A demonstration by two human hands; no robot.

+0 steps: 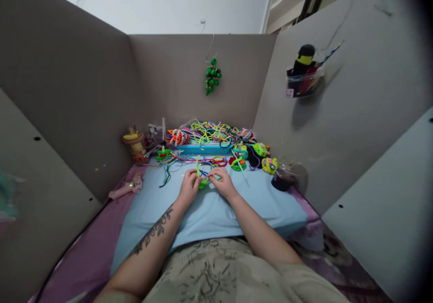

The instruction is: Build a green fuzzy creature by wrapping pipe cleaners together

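Observation:
My left hand [190,185] is closed in a pinch on a bright green pipe-cleaner piece [203,185], which hangs between my hands above the blue cloth [162,217]. My right hand [222,182] pinches a pinkish-purple pipe cleaner [210,175] close beside it. Short blue strands show between the fingertips, and a light green strand [198,162] sticks up past my left fingers. Exactly how the strands join is too small to tell. Just beyond my hands lie red and pink pipe cleaners [219,160].
A blue tray [203,149] heaped with colourful pipe cleaners stands at the back. Several finished pipe-cleaner figures, including a yellow one [269,165], sit at right. A pink glue gun [126,188] and lidded cup [134,143] are left, a dark cup [283,180] right. Grey panels enclose the table.

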